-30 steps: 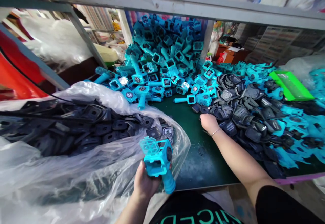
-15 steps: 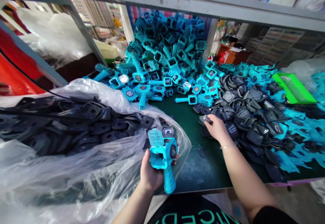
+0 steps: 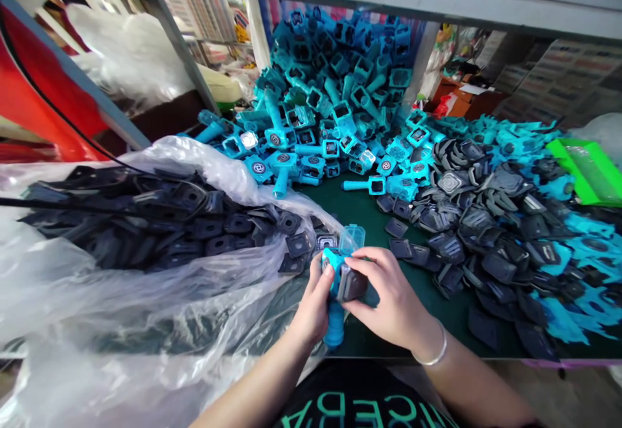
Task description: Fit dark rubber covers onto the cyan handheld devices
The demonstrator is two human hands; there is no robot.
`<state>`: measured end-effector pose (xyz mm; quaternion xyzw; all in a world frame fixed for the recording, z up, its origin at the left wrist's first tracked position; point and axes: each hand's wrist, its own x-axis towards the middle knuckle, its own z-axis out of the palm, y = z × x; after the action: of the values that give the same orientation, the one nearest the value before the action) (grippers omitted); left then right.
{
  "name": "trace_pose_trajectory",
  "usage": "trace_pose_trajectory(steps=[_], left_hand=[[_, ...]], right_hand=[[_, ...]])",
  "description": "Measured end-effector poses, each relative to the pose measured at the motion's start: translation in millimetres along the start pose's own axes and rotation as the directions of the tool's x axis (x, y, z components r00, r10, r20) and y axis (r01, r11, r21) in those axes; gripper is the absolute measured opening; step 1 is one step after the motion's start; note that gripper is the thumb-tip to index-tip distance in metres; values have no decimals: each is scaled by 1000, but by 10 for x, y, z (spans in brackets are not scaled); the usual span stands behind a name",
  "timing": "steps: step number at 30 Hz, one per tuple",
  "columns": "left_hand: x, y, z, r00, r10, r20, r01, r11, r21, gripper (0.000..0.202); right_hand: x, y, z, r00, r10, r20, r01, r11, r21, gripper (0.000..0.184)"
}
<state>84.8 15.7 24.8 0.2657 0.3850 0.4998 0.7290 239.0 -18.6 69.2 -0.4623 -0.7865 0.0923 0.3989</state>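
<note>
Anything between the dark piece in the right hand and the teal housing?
Nothing visible. The right hand holds the dark piece close beside the teal housing in the left hand; the translucent flap stands raised above, out of the way.

Green letters (image 3: 360,405) on the black shirt (image 3: 359,376) seem to spell "NICE" (upside down, the rest unclear).

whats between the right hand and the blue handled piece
A dark squarish part, held in the right hand close beside the blue handled piece; the head view shows this.
</note>
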Motion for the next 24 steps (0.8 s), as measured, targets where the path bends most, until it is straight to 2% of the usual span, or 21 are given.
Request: trace_pose_trajectory(steps=[4, 6, 8, 9, 11, 13, 15, 17, 19, 21, 23, 24], left_hand=[[-68, -18, -81, 995, 89, 43, -96, 981, 170, 92], [-96, -25, -108, 990, 134, 45, -141, 966, 215, 93], [-121, -28, -119, 983, 159, 88, -172, 973, 153, 91], [-132, -27, -120, 978, 166, 125, -178, 979, 95, 92], [-156, -20, -112, 959, 181, 216, -185, 983, -3, 99], [-181, -9, -93, 927, 236, 293, -233, 971, -46, 102], [-204, -2, -69, 887, 305, 345, -301, 951, -68, 100], [-213, -4, -55, 861, 349, 369, -341, 936, -90, 101], [-192, -12, -70, 865, 354, 354, -348, 934, -84, 102], [-138, -17, -124, 892, 338, 299, -334, 940, -67, 103], [-72, -8, -214, 937, 294, 187, -292, 956, -40, 102], [-46, 1, -268, 957, 259, 128, -258, 966, -23, 101]], right_hand=[[15, 0, 7, 999, 5, 32, -4, 999, -39, 69], [-20, 4, 28, 998, -48, 32, 49, 998, -46, 71], [-72, 23, 70, 991, -127, -31, 126, 991, -36, 76], [-98, 35, 99, 988, -122, -100, 122, 993, -4, 83], [-139, 52, 174, 980, 18, -198, 17, 985, 172, 103], [-154, 44, 268, 974, 196, -110, -130, 892, 432, 118], [-144, 11, 373, 973, 231, 28, -201, 773, 601, 118], [-121, -23, 475, 977, 211, 19, -170, 732, 660, 114], [-96, -32, 543, 973, 220, -64, -128, 755, 643, 110], [-72, -11, 547, 980, 192, -51, -130, 812, 568, 105], [-45, 28, 480, 985, 164, -53, -130, 908, 398, 102], [-29, 45, 430, 987, 124, -106, -91, 959, 269, 104]])
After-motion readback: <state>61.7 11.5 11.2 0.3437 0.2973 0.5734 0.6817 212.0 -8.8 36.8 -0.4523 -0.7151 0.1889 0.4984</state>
